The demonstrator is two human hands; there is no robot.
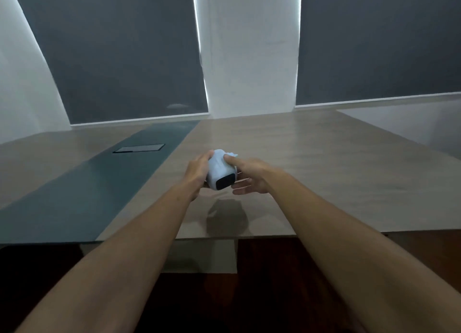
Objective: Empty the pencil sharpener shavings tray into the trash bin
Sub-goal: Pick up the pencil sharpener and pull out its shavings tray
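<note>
A pale blue pencil sharpener (219, 169) with a dark shavings tray (225, 182) in its near end is held tilted a little above the wooden table (324, 163). My left hand (198, 169) grips its left side. My right hand (249, 175) touches its right side, thumb on top and fingers spread underneath. The tray sits closed in the body. No trash bin is in view.
A dark grey strip (82, 195) runs along the table's left part, with a flush black cable hatch (138, 148) in it. The table's near edge (274, 235) is just under my forearms, with dark floor below. Dark window blinds hang behind the table.
</note>
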